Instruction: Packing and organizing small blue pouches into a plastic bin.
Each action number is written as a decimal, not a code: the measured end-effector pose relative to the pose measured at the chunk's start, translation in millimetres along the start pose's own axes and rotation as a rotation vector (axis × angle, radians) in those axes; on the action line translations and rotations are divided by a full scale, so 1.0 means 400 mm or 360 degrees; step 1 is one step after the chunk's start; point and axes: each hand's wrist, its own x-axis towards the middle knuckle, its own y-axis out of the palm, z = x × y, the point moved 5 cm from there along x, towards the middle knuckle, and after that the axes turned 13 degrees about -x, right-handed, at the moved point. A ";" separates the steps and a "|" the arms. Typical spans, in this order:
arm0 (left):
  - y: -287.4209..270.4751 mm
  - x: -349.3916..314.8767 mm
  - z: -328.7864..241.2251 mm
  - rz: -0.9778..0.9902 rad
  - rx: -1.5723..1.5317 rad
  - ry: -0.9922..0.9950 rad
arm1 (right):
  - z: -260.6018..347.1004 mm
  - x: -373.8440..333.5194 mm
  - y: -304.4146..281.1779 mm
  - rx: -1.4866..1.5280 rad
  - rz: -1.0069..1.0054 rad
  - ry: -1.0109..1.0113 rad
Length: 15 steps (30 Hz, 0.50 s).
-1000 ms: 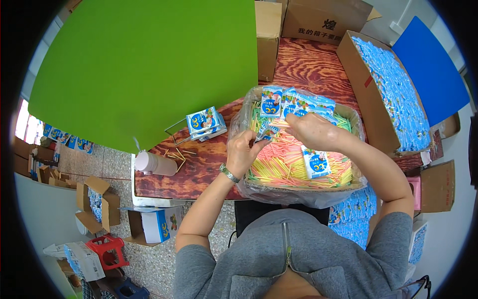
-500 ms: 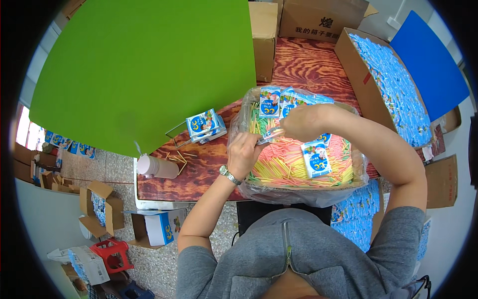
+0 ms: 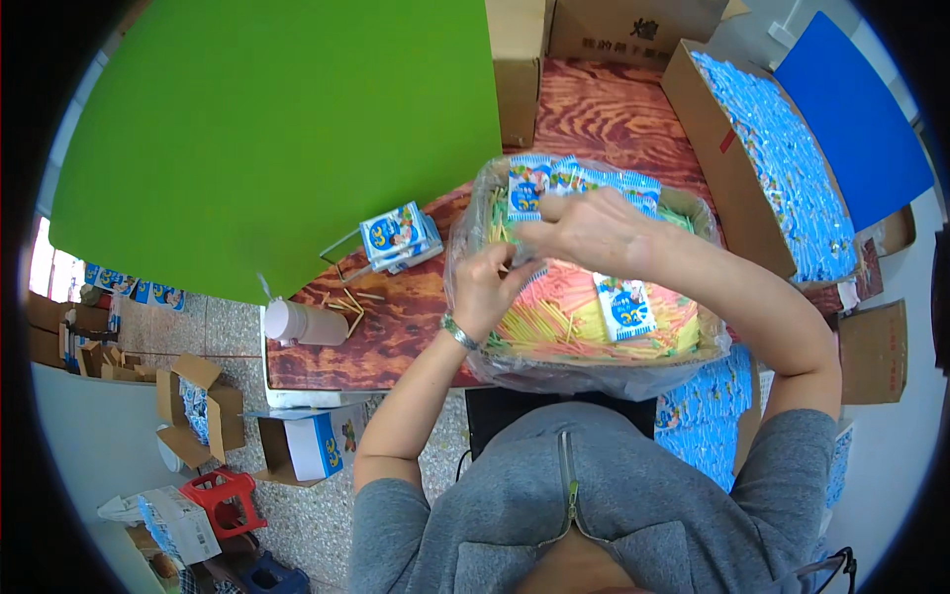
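Over a plastic-lined carton point(image 3: 604, 374) of thin pink, yellow and green sticks point(image 3: 539, 325), my two hands meet. My left hand point(image 3: 483, 293) is closed, pinching a small blue-and-white packet point(image 3: 531, 269) that is mostly hidden by fingers. Just above it, my right hand point(image 3: 594, 234) has its fingers curled together at the packet's upper end; what they hold is hidden. A flat blue-and-white packet point(image 3: 625, 309) lies on the sticks below my right wrist. More such packets point(image 3: 528, 186) lie along the carton's far side.
Left of the carton, a wire stand holds a stack of packets point(image 3: 392, 236). Loose sticks point(image 3: 348, 309) lie beside a pale pink bottle point(image 3: 305, 325). A large green board point(image 3: 277, 129) rises behind. At right stands a long carton point(image 3: 727, 158) full of packets.
My right hand has moved slightly up and left, closer to my left hand, and turned. The view has shifted a little. The held packet is more covered now.
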 end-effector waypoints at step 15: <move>-0.050 -0.002 0.028 -0.0072 0.0001 -0.0118 | 0.168 -0.138 0.323 0.0079 0.0046 -0.0619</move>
